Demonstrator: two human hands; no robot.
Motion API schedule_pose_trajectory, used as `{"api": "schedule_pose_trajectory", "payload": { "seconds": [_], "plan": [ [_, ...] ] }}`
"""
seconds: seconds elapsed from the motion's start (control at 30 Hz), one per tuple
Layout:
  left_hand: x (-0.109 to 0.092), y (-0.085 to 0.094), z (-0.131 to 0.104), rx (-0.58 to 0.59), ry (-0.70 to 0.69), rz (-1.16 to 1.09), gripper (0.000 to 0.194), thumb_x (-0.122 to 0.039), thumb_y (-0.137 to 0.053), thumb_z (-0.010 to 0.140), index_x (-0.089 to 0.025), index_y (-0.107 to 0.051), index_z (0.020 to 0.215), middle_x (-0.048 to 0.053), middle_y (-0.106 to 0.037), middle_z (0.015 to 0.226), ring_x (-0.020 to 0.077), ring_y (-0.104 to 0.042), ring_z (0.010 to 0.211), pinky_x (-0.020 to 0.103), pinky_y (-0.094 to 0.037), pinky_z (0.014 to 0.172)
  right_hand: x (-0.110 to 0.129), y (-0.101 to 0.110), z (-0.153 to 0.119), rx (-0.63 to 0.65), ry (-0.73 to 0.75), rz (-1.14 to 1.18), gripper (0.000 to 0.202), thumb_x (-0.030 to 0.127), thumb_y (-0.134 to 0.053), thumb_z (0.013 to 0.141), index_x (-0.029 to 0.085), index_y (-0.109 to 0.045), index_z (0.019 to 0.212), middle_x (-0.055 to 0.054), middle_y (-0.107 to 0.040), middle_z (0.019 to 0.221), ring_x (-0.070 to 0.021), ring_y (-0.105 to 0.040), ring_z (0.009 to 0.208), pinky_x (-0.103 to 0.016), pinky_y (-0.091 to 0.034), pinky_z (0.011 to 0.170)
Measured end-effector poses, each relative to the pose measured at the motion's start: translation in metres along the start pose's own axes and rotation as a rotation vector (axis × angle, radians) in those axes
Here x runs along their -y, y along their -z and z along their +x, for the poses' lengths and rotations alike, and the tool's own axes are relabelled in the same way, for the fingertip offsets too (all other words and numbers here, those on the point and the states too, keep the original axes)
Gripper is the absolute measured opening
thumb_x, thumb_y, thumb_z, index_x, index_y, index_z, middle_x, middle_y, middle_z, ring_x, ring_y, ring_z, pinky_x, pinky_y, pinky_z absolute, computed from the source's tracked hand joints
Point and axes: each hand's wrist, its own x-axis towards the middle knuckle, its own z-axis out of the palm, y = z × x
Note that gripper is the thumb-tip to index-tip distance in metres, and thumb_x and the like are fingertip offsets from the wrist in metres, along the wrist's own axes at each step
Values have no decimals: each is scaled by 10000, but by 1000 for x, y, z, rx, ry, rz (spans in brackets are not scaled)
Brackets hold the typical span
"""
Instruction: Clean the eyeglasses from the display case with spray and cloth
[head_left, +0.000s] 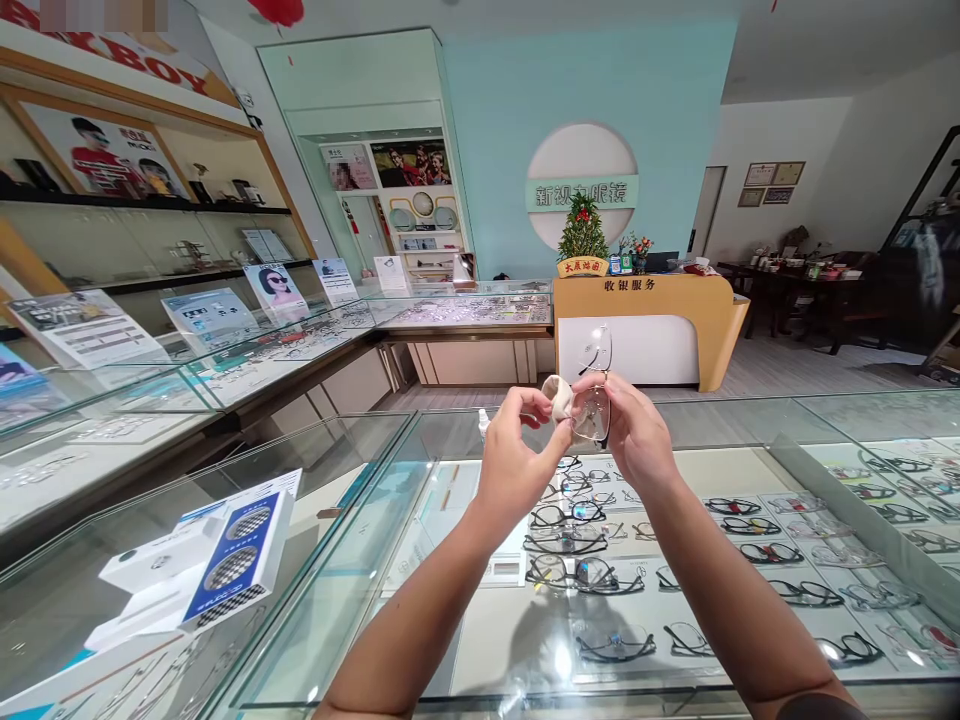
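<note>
Above the glass display case, my right hand [637,430] is closed on a pair of eyeglasses [592,418], turned so that one lens stands above the other. A pale cleaning cloth [559,397] is pinched between the thumb and fingers of my left hand [517,440], right beside the lower lens. Whether the cloth touches that lens I cannot tell. Below both hands, several rows of eyeglasses [585,575] lie inside the case.
A small white bottle [484,422] stands behind my left wrist. The glass display case [480,660] spans the front, with a blue and white box [244,550] at left. Farther back are a wooden cashier counter [720,325] and a plant [583,232].
</note>
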Motion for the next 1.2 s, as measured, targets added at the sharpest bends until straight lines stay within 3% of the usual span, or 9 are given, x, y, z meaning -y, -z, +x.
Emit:
{"api": "schedule_pose_trajectory", "payload": {
  "seconds": [0.1,0.23,0.4,0.5,0.6,0.77,1.0,1.2],
  "plan": [
    [-3,1,1,99,11,-108,249,-402,-738,988,-236,-655,1154,67,-762,1135,213,-694,1004,367,-530,955,-3,1,-1,10,26,-21,307,443,-565,1055,240,-793,1022,-42,-692,911,-228,-641,929,-353,-491,921],
    [-3,4,5,138,98,-209,329,-485,-754,980,-221,-722,1174,80,-795,1170,232,-728,1055,361,-549,962,-4,2,0,23,66,-40,304,425,-561,1067,250,-806,1029,-39,-705,931,-231,-642,959,-360,-477,975],
    [5,14,14,202,167,-303,304,-490,-760,958,-189,-754,1002,47,-771,916,187,-683,822,300,-524,761,2,6,2,-32,108,-87,334,427,-525,1071,254,-802,1004,-39,-684,899,-242,-642,947,-382,-481,981],
    [11,23,22,143,228,-402,312,-492,-816,897,-195,-724,922,4,-702,812,145,-606,707,257,-475,655,5,9,1,-58,143,-149,349,406,-504,1078,262,-806,979,-44,-699,908,-249,-640,966,-398,-456,1017],
    [16,32,28,85,277,-468,307,-486,-836,870,-201,-726,900,-7,-685,807,140,-603,708,248,-481,654,7,11,0,-3,129,-210,355,391,-515,1077,270,-825,954,-51,-712,947,-253,-622,980,-400,-435,1010],
    [21,36,34,72,292,-505,421,-541,-879,832,-187,-774,1035,35,-760,899,172,-674,792,267,-536,704,8,8,-1,164,76,-352,347,402,-561,1054,265,-855,930,-61,-667,950,-262,-581,992,-406,-427,979],
    [25,34,40,29,404,-625,567,-611,-925,752,-209,-610,1000,-7,-722,763,138,-630,597,246,-498,551,10,6,-1,239,40,-394,336,389,-578,1055,264,-860,924,-57,-654,952,-257,-588,1002,-403,-408,964],
    [32,37,43,142,395,-505,553,-632,-908,759,-207,-637,985,-20,-680,780,126,-601,649,231,-476,585,10,6,-3,312,39,-446,352,409,-568,1075,264,-858,938,-52,-618,948,-236,-568,942,-392,-427,926]
  ]
}}
